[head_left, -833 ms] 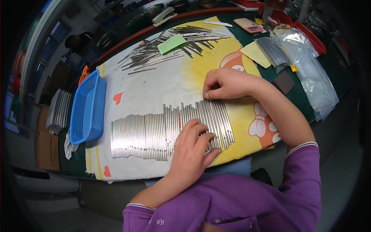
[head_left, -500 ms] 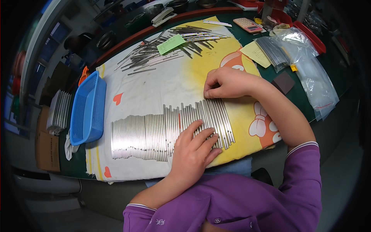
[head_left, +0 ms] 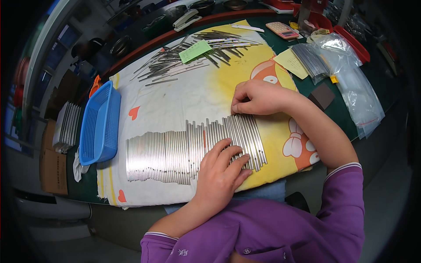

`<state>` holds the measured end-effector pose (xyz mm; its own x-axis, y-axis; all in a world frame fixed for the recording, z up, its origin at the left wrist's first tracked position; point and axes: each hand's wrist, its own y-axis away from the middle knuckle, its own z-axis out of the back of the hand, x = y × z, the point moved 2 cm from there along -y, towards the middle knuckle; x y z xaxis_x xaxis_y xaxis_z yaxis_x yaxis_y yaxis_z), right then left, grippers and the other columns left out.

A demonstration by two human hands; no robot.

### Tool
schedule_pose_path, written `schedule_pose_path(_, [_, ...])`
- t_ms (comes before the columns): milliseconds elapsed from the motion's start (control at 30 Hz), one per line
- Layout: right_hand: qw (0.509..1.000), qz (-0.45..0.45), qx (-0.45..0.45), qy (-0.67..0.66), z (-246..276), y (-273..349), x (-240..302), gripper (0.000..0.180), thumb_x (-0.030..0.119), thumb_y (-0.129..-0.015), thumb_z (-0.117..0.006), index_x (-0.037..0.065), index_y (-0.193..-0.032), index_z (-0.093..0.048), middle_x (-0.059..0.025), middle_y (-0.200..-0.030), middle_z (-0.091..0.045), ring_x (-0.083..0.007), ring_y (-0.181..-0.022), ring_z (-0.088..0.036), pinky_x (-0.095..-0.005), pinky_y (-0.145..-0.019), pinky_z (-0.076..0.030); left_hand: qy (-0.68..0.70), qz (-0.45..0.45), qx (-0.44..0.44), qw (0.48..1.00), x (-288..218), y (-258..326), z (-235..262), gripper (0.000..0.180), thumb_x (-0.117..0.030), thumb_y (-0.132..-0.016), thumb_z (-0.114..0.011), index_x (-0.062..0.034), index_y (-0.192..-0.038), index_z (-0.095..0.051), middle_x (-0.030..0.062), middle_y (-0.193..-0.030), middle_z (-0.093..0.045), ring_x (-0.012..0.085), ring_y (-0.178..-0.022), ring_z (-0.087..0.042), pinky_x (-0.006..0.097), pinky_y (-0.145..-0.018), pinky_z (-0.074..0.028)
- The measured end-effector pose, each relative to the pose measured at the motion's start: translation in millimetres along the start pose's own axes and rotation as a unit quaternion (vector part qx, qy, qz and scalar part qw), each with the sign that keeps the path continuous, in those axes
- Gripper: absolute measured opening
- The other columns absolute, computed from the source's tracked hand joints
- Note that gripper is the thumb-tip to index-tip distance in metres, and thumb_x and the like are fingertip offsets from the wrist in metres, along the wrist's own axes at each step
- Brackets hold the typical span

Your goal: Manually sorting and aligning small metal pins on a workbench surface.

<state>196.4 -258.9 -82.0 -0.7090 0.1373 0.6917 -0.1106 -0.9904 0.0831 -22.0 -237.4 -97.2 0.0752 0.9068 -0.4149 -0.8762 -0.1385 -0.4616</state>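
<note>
Slim silvery metal rods (head_left: 153,155) lie side by side in a long row on a white and yellow cloth. Toward the right end of the row the rods reach farther up and their ends are uneven. My left hand (head_left: 218,175) rests on the near part of these rods, palm down, its fingers spread. At their far ends my right hand (head_left: 256,98) is bent into a pinch, thumb against forefinger, at the tip of a rod. The fingers partly hide that tip. A loose heap of more rods (head_left: 175,63) lies farther off, with a green paper slip (head_left: 194,51) on top.
A blue plastic basket (head_left: 101,122) stands left of the rods. To the right are a dark block (head_left: 321,97), a bundle of grey rods in plastic (head_left: 310,61), clear plastic bags (head_left: 351,87) and a pink calculator (head_left: 282,30). A stapler (head_left: 187,19) sits at the back.
My left fingers have shifted slightly over the rods. The right hand keeps its pinch at the far rod ends, nearly in place. The whole view has dipped a little.
</note>
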Motion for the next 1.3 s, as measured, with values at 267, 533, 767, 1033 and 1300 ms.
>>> schedule_pose_path(267, [1.000,-0.011,-0.019,-0.021,-1.1,-0.4,2.0,0.023,0.023,-0.080,-0.064,0.002,-0.087,-0.067,-0.0087,-0.081,-0.066,-0.0191,-0.077,-0.063,-0.0312,-0.072,-0.048,0.008,0.006,0.008,1.000,1.9,0.1,-1.1,0.034,-0.014,-0.066,-0.074,-0.0063,-0.097,-0.062,0.0090,-0.103,-0.056,0.0322,-0.109,-0.051,0.042,-0.084,-0.044])
schedule_pose_path(533, [0.940,-0.053,0.081,-0.326,5.6,3.8,9.5,0.021,0.019,-0.082,-0.067,0.002,-0.093,-0.061,-0.0021,-0.076,-0.062,-0.0074,-0.070,-0.060,-0.0200,-0.063,-0.048,0.029,0.025,0.001,0.999,5.1,0.3,-2.8,0.057,-0.017,-0.062,-0.079,-0.0025,-0.110,-0.052,0.0124,-0.105,-0.056,0.0381,-0.108,-0.051,0.046,-0.089,-0.043])
schedule_pose_path(767, [0.847,0.005,-0.288,-0.448,66.7,11.1,-25.7,0.019,0.015,-0.086,-0.064,0.001,-0.099,-0.061,-0.0040,-0.085,-0.064,-0.0071,-0.072,-0.062,-0.0176,-0.070,-0.052,0.016,-0.041,0.130,0.991,-13.3,-8.5,-2.3,0.078,-0.025,-0.071,-0.074,-0.0024,-0.135,-0.037,0.0187,-0.142,-0.032,0.0411,-0.133,-0.026,0.049,-0.107,-0.026])
schedule_pose_path(1033, [0.875,-0.002,-0.368,-0.314,57.4,-1.5,-47.9,0.019,0.012,-0.085,-0.064,0.000,-0.099,-0.060,-0.0051,-0.088,-0.064,-0.0088,-0.077,-0.062,-0.0191,-0.071,-0.051,-0.031,-0.041,0.213,0.976,-20.4,-6.8,-22.3,0.075,-0.038,-0.081,-0.062,-0.0034,-0.140,-0.031,0.0173,-0.147,-0.025,0.0338,-0.137,-0.022,0.046,-0.110,-0.019])
schedule_pose_path(1300, [0.962,-0.126,-0.242,-0.028,52.5,1.9,-46.4,0.024,0.003,-0.077,-0.064,-0.002,-0.100,-0.064,-0.0081,-0.084,-0.064,-0.0131,-0.076,-0.062,-0.0245,-0.069,-0.050,-0.052,-0.033,0.218,0.974,-6.4,2.2,-4.4,0.073,-0.034,-0.081,-0.062,-0.0025,-0.140,-0.031,0.0170,-0.147,-0.025,0.0339,-0.137,-0.022,0.047,-0.110,-0.020])
